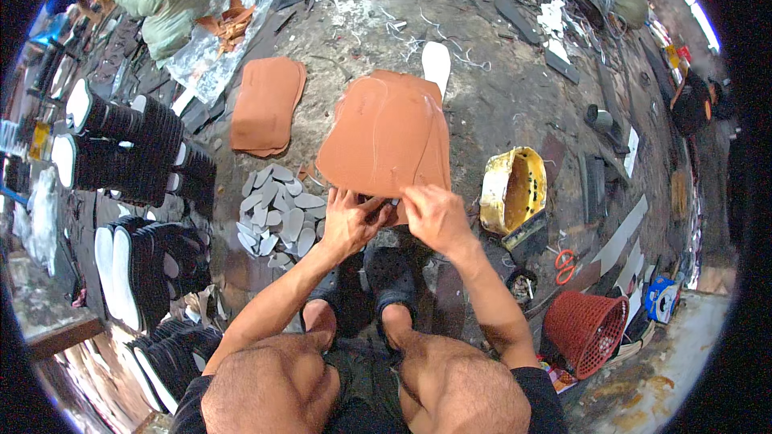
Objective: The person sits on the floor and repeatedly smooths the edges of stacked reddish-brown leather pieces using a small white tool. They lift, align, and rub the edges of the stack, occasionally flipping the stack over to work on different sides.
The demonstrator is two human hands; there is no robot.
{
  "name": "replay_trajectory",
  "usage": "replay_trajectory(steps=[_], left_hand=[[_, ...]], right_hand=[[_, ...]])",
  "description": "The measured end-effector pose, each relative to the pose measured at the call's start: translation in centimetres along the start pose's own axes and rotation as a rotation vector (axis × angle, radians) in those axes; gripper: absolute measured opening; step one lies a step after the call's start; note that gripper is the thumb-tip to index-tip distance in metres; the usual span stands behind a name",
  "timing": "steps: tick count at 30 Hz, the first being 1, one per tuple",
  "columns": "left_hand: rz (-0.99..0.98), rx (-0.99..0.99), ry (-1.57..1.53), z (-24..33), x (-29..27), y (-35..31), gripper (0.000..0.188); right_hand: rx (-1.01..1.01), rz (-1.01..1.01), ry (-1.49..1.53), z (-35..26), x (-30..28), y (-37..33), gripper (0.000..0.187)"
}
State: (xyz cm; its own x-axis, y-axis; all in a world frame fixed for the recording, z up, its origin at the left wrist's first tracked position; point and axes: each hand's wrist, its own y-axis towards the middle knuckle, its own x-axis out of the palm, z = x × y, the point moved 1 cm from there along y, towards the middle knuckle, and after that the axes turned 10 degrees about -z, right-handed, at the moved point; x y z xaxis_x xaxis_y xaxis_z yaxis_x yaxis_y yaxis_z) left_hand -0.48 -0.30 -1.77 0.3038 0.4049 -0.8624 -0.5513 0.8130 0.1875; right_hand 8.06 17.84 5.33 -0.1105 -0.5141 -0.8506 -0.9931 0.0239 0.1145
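In front of my feet lies a pile of flat orange-brown sheets [378,133], its top sheet marked with faint curved outlines. My left hand [351,221] has its fingers curled at the near edge of that top sheet, the thumb pointing toward the right hand. Pinching the same edge a little farther right is my right hand [437,215]. Something small and pale shows between the hands, too small to name. A white sole-shaped piece [436,67] sticks out from behind the pile. Several small grey oval pieces [277,213] lie heaped by my left hand.
A second brown stack [267,104] lies at the far left. Stacked dark soles [121,145] line the left side. On the right are a yellow tub [494,193], orange-handled scissors [565,266] and a red basket [583,329]. Scraps litter the floor beyond.
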Motion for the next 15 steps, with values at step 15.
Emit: replay_trajectory(steps=[15], left_hand=[[-0.018, 0.017, -0.034, -0.3, -0.1, 0.0, 0.042]], right_hand=[[-0.008, -0.133, 0.119, 0.5, 0.1, 1.0, 0.03]])
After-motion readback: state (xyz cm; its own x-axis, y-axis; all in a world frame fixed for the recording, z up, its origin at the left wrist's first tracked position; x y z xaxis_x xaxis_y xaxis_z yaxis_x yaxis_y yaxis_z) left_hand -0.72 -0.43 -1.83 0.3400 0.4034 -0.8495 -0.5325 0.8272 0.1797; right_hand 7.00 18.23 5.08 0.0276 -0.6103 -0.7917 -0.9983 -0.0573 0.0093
